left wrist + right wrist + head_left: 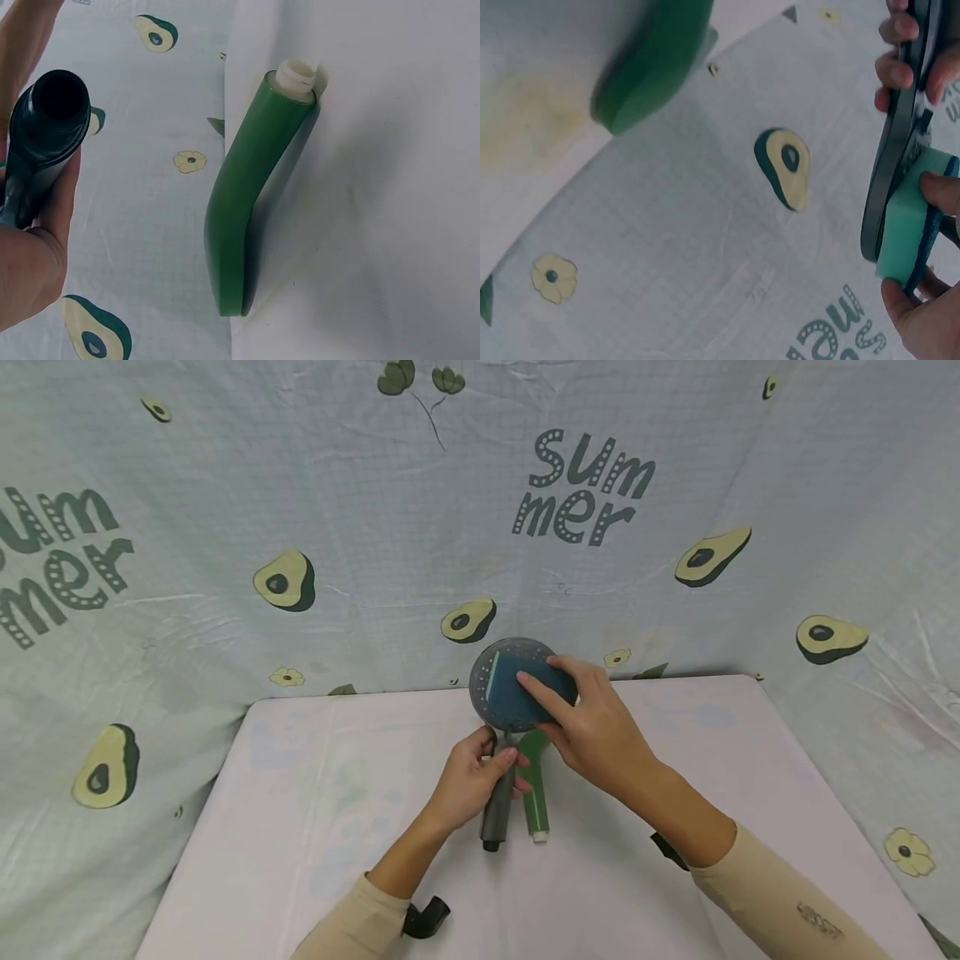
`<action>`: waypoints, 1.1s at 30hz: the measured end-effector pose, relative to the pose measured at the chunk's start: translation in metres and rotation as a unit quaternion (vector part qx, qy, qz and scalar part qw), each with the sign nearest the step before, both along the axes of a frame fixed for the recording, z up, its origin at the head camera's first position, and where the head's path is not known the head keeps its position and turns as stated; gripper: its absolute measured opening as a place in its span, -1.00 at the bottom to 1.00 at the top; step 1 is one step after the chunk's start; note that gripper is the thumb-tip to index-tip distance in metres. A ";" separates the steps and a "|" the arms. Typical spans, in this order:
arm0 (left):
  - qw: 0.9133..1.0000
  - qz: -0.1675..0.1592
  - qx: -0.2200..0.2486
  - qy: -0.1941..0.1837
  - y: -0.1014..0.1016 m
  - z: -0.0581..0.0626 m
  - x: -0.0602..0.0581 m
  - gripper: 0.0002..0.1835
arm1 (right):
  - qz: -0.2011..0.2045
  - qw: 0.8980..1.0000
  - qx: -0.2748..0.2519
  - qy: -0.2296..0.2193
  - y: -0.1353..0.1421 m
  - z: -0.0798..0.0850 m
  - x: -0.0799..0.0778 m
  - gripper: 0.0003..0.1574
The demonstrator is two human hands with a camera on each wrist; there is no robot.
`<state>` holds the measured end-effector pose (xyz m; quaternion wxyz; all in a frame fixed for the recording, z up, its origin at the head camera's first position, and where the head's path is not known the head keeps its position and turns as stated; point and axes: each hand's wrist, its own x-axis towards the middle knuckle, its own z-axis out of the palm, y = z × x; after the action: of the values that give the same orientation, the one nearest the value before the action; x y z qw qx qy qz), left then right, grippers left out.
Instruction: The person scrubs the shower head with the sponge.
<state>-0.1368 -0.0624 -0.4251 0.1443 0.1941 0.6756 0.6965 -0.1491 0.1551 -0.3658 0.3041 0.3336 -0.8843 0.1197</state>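
Note:
A dark grey shower head is held up over the far part of the table, its round, dotted face towards me. My left hand grips its handle just below the face. In my right hand is a sponge, its dark blue side outward. The sponge's light green foam lies against the shower head's face in the right wrist view. The left wrist view looks at the handle's round open end. Below lies a green shower handset with a white threaded end, partly hidden in the head view.
A pale table spreads under both hands. Behind it hangs a light cloth printed with avocados and lettering, close to the table's far edge. Black wrist gear shows by the left sleeve.

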 end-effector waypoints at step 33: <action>0.998 0.000 0.060 -0.018 -0.001 -0.003 0.000 -0.60 | 0.007 0.999 -0.049 0.007 -0.003 -0.032 0.013 -0.01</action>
<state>-0.1365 -0.0632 -0.4280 0.1447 0.1900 0.6299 0.7390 -0.1362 0.1518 -0.3981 0.3250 0.3257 -0.8728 0.1630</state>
